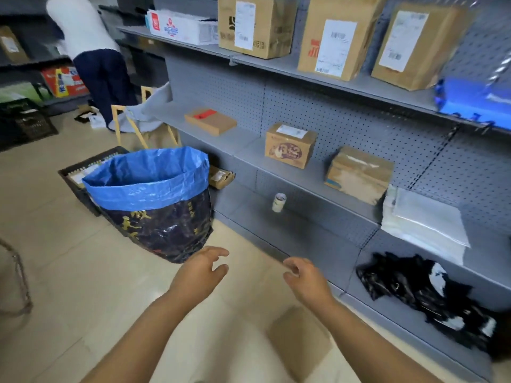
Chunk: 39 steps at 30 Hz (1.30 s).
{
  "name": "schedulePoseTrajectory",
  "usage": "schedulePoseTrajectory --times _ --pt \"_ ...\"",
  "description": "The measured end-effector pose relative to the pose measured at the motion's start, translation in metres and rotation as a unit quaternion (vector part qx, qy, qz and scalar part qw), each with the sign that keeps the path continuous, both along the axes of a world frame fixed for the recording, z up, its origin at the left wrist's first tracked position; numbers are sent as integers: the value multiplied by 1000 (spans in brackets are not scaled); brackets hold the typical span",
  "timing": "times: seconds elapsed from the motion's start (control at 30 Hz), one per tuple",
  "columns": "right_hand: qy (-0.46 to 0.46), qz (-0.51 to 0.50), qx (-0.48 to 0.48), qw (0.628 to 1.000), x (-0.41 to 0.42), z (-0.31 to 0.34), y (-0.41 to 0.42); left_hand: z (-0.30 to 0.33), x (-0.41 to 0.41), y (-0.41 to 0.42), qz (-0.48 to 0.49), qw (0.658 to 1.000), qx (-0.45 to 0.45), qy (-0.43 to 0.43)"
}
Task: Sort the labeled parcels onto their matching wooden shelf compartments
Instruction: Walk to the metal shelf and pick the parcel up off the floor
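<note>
My left hand (200,272): empty, fingers spread, held over the tiled floor.
My right hand (305,277): empty, fingers loosely curled, apart from the left.
Cardboard parcel (300,341): blurred, on the floor below my right forearm, untouched.
Woven sack (154,203): blue-lined, mouth agape, beyond my left hand; contents hidden.
Grey metal shelving (304,178): pegboard back, labeled cardboard boxes (290,145) on its tiers.

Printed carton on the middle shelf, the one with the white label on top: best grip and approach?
Take the printed carton by its two side faces, one hand each, coming straight in from the aisle. It sits upright near the shelf edge with clear gaps either side and an upper shelf overhead, so a top grab looks cramped. Both the left hand and the right hand are empty.
</note>
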State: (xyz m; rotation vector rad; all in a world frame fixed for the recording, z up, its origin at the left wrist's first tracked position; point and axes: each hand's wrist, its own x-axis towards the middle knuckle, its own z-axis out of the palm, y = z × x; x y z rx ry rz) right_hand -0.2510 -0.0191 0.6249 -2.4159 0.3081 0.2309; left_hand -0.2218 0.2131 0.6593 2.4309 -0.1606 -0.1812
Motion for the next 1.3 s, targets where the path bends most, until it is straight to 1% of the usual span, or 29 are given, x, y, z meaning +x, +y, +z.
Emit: schedulePoseTrajectory --times 0.13,0.27,0.43,0.6,0.8,1.0,1.17,1.3 --pt "20 -95 19 995 13 -3 12 -3 56 15 -61 998 -12 17" --pt "33 -183 23 982 13 -13 16 -20 107 10 -138 989 9 43" --pt "69 -253 21 965 -7 -34 6 -41 129 -37 -237 968 25 74" --pt "87 -316 31 944 -16 -50 -28 -67 133 -96 -317 943 32 96" --pt "129 -340 32 931 -19 -79 -78 -99 141 -158 -358 924 57 121" --pt "173 -342 37 923 -11 -123 -127 -149 159 -202 -359 916 81 158" --pt "214 -346 39 913 3 -184 -158 -217 172 -230 -358 905 96 208" --pt "252 -339 33 906 19 -249 -174 -280 179 -252 -364 894 94 245"
